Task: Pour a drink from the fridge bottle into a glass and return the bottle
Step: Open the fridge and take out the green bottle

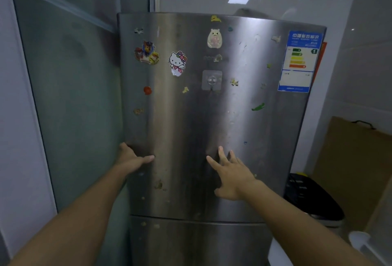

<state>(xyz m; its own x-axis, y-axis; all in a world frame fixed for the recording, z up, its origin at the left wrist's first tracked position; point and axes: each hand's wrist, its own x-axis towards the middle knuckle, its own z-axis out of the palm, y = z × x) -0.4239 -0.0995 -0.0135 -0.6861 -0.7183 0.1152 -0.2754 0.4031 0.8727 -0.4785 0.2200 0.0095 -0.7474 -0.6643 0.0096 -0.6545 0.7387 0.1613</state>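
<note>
A tall steel fridge stands straight ahead, its upper door (191, 117) closed and covered with stickers and magnets. My left hand (132, 157) grips the door's left edge, fingers hooked round the edge and thumb lying on the front. My right hand (230, 173) lies flat on the door front with its fingers spread. The lower door (197, 242) is closed too. No bottle or glass is in view.
A frosted glass partition (70, 96) runs close along the fridge's left side. To the right stand a brown paper bag (356, 166), a black appliance (314, 200) and a white object (360, 242) low down. White tiled walls are behind.
</note>
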